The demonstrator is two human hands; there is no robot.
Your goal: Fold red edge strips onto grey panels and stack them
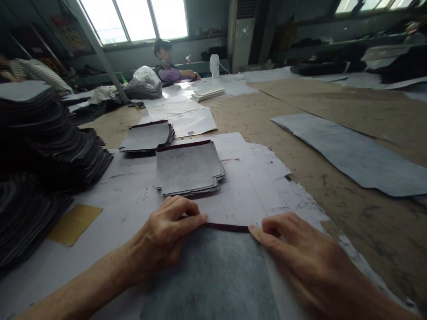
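A grey-blue sheet panel (220,275) lies in front of me on white paper. Along its far edge runs a narrow dark red folded strip (227,227). My left hand (167,231) pinches this edge near its left end, thumb and forefinger closed on it. At the right end, my right hand (296,253) presses the same edge between thumb and curled fingers. Just beyond my hands sits a stack of similar panels (187,166) with dark red far edges. A second, smaller stack (147,135) lies behind it to the left.
Tall piles of dark pieces (50,129) stand at the left, near a yellow card (76,223). A long grey panel (350,151) lies on the brown table surface (247,118) at right. Farther back are a plastic bag (144,83), a white fan (214,66) and a seated person (170,73).
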